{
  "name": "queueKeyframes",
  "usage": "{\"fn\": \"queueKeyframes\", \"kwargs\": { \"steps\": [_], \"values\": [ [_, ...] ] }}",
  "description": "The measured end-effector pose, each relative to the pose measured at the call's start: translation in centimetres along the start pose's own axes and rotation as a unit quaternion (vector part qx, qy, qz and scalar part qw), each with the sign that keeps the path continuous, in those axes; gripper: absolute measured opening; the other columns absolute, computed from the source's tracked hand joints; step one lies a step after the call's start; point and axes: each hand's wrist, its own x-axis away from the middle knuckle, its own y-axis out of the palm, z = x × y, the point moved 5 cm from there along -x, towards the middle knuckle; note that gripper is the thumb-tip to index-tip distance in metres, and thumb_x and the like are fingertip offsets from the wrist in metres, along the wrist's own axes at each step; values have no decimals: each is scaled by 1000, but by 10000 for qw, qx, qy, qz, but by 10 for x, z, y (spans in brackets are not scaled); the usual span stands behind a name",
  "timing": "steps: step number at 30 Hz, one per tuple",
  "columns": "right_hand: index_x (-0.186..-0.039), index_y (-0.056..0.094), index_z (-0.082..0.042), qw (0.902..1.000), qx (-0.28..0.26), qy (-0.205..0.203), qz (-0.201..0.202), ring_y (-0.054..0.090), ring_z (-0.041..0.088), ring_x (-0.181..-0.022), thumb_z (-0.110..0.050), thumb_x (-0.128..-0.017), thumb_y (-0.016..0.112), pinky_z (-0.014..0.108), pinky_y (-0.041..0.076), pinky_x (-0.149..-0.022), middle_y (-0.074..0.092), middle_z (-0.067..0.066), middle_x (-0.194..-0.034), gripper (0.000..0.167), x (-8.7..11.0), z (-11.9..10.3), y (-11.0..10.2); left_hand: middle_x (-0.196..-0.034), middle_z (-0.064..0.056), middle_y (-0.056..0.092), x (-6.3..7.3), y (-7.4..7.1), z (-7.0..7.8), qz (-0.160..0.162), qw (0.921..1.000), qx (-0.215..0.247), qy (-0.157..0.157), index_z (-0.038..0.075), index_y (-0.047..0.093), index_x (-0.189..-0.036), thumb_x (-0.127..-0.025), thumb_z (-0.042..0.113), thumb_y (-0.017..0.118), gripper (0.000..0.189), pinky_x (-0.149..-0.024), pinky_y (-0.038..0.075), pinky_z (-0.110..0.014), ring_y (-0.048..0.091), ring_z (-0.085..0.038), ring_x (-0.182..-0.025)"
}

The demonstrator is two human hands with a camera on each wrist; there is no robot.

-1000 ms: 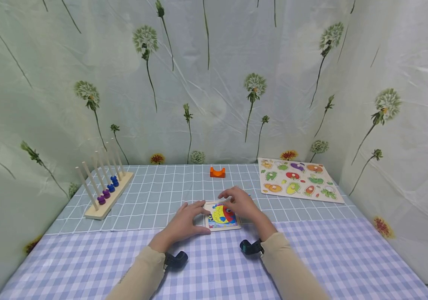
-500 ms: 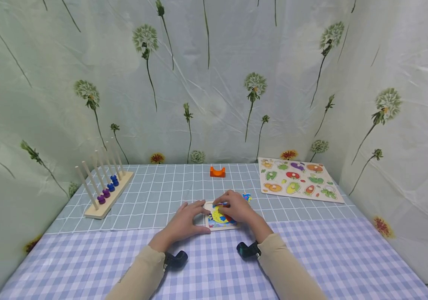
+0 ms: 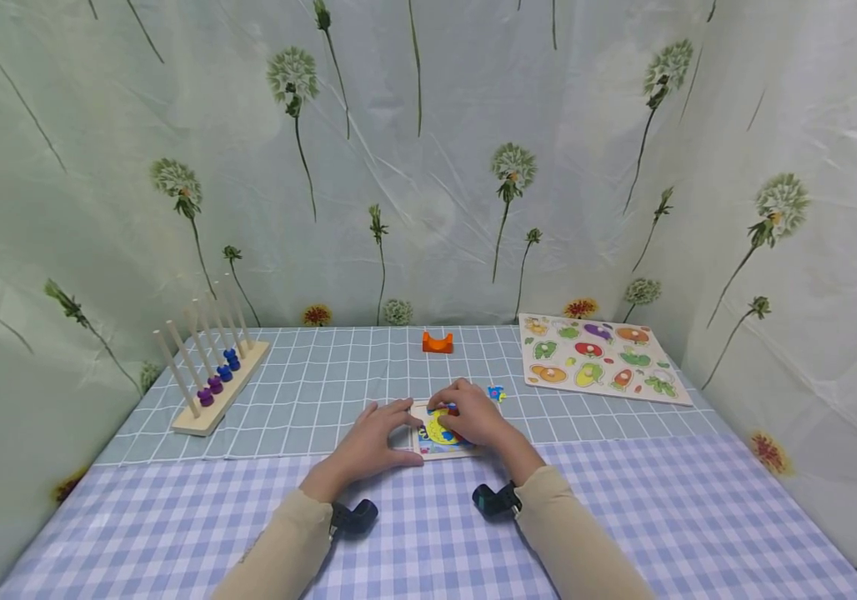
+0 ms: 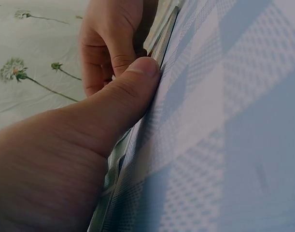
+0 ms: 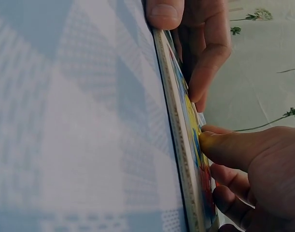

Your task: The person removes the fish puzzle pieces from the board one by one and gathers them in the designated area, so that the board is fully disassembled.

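Note:
A small wooden fish puzzle board [image 3: 443,455] lies flat on the table, its picture yellow, red and blue. My left hand [image 3: 368,446] grips its left side, the thumb at the near edge and the fingers towards the far one. In the left wrist view, that thumb [image 4: 137,77] presses against the board's rim. My right hand [image 3: 476,417] is bent over the picture, its thumb and fingertips pinching at a yellow puzzle piece [image 5: 192,113]; its fingers partly cover the red part. Just right of the right hand lies a loose blue and yellow puzzle piece [image 3: 497,393].
At the back right lies a vegetable peg puzzle [image 3: 601,358]. An orange arched block [image 3: 438,342] stands behind the fish board. On the left is a wooden peg rack [image 3: 207,421] with purple and blue beads. A checked cloth [image 3: 413,533] covers the near table.
My right hand has moved left and down onto the fish's yellow part, uncovering the loose blue piece beside it. My left hand has stayed on the board.

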Motion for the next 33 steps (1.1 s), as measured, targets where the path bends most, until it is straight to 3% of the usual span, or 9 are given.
{"fn": "queueKeyframes", "kwargs": {
  "steps": [19, 27, 33],
  "values": [
    [-106, 69, -27, 9991, 337, -108, 235, 51, 20, -88, -18, -89, 73, 36, 45, -80, 58, 3, -102, 20, 4, -9, -6, -154, -5, 49, 0, -2, 2, 65, 10000, -26, 21, 24, 69, -122, -76, 55, 81, 56, -123, 17, -63, 41, -26, -147],
    [-105, 72, -26, 9958, 662, -362, 527, 53, 18, -89, -14, -90, 72, 35, 46, -82, 58, 1, -98, 19, 4, -10, -5, -154, -6, 49, 0, -2, 1, 57, 10000, 18, 55, 24, 69, -121, -76, 54, 81, 56, -123, 17, -63, 41, -27, -147],
    [-109, 71, -26, 9962, 582, -385, 529, 54, 19, -94, -13, -90, 72, 37, 47, -86, 60, 0, -99, 23, 4, -9, -5, -155, -6, 48, 1, -1, 1, 39, 10000, 20, 8, 23, 68, -122, -76, 53, 81, 56, -123, 17, -63, 41, -26, -147]
  ]
}}
